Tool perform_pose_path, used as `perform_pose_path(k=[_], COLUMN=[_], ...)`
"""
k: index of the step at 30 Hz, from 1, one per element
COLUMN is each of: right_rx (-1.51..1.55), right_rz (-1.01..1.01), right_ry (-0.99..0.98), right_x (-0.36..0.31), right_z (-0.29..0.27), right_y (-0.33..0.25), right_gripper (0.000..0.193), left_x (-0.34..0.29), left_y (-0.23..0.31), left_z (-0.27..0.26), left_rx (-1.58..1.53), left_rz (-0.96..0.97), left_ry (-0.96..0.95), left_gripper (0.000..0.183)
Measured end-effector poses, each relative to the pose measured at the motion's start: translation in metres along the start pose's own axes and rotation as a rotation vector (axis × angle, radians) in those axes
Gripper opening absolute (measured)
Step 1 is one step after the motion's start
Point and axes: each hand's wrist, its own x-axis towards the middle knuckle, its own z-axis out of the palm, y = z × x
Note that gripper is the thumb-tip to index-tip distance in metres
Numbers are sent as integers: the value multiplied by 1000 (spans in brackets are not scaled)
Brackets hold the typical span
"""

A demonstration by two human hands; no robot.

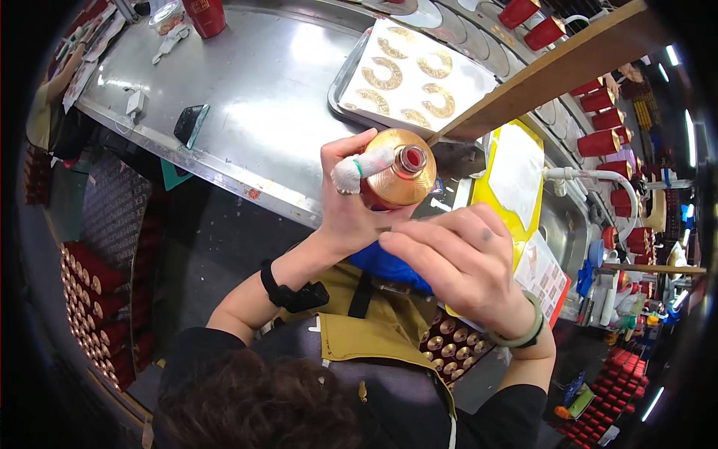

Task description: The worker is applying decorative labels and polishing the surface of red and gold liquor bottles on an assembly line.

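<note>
Dark hair (pixel 262 396) at lower edge. Right hand (pixel 471 262): fingers drawn together, cannot tell on what. Left hand (pixel 344 217): fingers wrapped round red-and-gold bottle (pixel 396 188) (white cover (pixel 346 174) on one), mouth toward camera. Beyond: steel bench (pixel 247 105), gold arcs (pixel 435 64) on white sheet (pixel 411 82).

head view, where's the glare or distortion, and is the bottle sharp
Head view: glare patches whiten the metal table; light tubes at the right edge glow white; fisheye bending tilts things near the black rim; the bottle in the left hand looks fairly sharp.
</note>
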Motion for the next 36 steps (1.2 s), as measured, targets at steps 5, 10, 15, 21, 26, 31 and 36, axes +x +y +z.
perform_pose_path(k=[5, 10, 15, 21, 26, 31, 36], right_rx=[-79, 239, 350, 318, 428, 503, 519], right_rz=[27, 18, 42, 503, 615, 621, 653], right_ry=[134, -103, -27, 109, 223, 248, 233], right_x=[14, 5, -4, 5, 11, 9, 10], right_z=[-2, -5, 1, 3, 56, 62, 59], right_y=[20, 17, 26, 37, 34, 33, 34], right_gripper=[30, 29, 27, 63, 61, 55, 54], left_x=[15, 23, 22, 42, 46, 46, 55], left_y=[3, 3, -2, 17, 21, 20, 22], left_z=[-15, -24, -39, -32, -23, -29, -25], left_rx=[54, 36, -277, -678, -604, -636, -697], left_rz=[12, -17, -97, -442, -589, -639, -642], left_ry=[-156, -233, -384, -305, -316, -321, -273], left_gripper=[89, 89, 97, 72, 41, 40, 38])
